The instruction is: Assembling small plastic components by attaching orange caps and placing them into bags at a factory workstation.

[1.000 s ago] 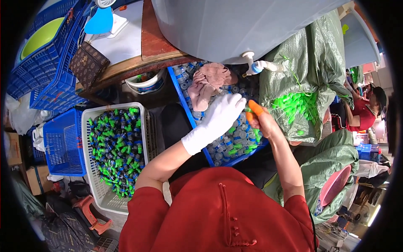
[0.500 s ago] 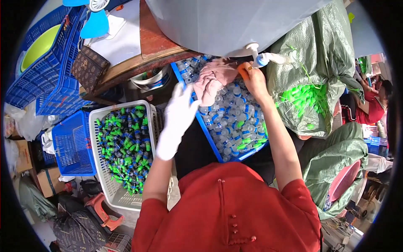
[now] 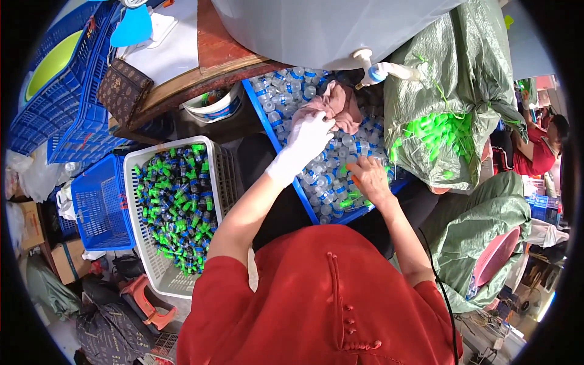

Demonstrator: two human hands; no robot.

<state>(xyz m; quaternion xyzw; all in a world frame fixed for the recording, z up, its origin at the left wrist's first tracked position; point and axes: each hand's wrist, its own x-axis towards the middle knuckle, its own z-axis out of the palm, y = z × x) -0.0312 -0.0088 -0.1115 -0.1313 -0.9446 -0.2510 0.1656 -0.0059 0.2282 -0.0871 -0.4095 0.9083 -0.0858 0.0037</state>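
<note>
The small clear bottles lie heaped in the blue tray in front of me, close enough for both arms to reach in. My right hand rests bare on the pile, fingers curled narrow around something orange; what it is, I cannot tell. My gloved left hand presses down on the pink cloth at the tray's far end. At my left stands the white basket, full of green-capped bottles.

Cluttered workroom: wooden table, stacked blue crates, green sacks.
</note>
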